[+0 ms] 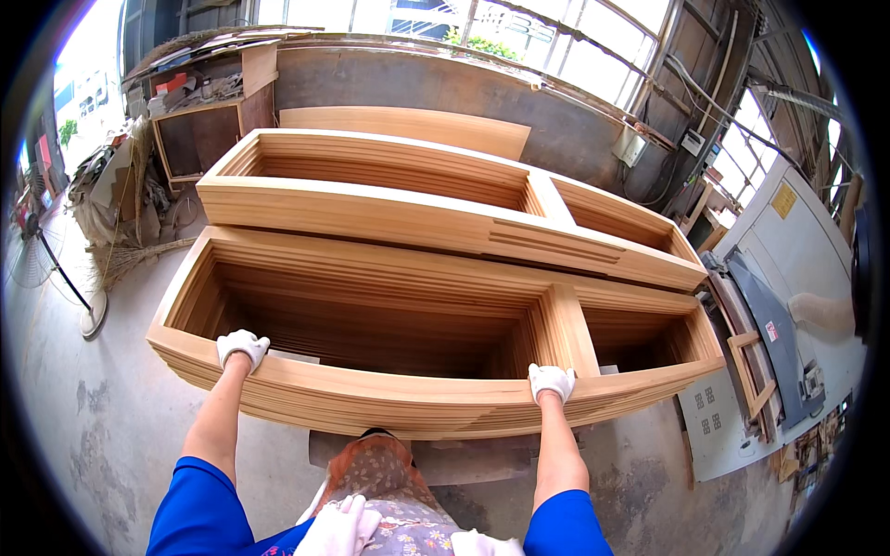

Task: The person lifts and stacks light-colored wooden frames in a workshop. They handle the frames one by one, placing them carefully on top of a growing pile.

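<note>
Before me stands a tall stack of wooden frames (389, 390), each with a crossbar (571, 326) dividing it into a large and a small opening. White-gloved, my left hand (242, 347) grips the near rail of the top frame toward its left end. Farther right, my right hand (551, 382), also gloved, holds the same rail close to where the crossbar meets it. My fingers curl over the inner edge and are partly hidden. Behind, a second stack of similar frames (375, 201) sits against the first.
A wooden board (403, 128) leans at the back wall. To the left are a pedestal fan (59, 267), a straw broom (132, 260) and a cabinet (198, 135) piled with scraps. At right stands a large grey machine (799, 278), with a small wooden frame (754, 375) against it.
</note>
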Available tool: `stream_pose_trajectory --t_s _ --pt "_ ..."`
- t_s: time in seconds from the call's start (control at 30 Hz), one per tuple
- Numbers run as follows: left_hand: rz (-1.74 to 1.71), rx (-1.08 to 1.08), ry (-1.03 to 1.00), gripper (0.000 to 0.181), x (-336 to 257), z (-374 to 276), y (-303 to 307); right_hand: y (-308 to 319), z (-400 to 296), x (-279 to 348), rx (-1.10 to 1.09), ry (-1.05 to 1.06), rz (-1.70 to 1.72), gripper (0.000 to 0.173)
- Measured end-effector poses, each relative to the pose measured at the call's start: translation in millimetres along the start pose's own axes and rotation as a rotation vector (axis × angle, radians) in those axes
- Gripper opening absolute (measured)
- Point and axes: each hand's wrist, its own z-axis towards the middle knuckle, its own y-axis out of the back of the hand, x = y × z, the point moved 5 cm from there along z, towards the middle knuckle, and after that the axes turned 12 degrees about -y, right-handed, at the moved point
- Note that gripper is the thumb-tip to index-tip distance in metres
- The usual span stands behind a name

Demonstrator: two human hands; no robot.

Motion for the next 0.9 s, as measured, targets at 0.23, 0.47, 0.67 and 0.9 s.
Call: stream_pose_trajectory --t_s 0.23,0.47,0.67,0.9 --pt "0.004 -0.009 0.005 0.045 -0.3 0.4 -0.5 0.1 0.4 -0.2 0.009 -0.006 0.001 0.056" --pt "-0.007 -0.016 0.015 0.045 0.6 -0.9 0.4 2.6 -1.5 0.2 0.020 -0.014 0.025 0.055" --pt "-0.003 0.035 0.021 0.047 -1.2 -0.1 2.3 0.7 0.1 -1.3 0.009 -0.004 0.004 0.055" --pt "-0.004 0.030 0.024 0.047 1.0 1.7 -0.6 0.7 0.2 0.0 0.019 -0.013 0.005 0.056"
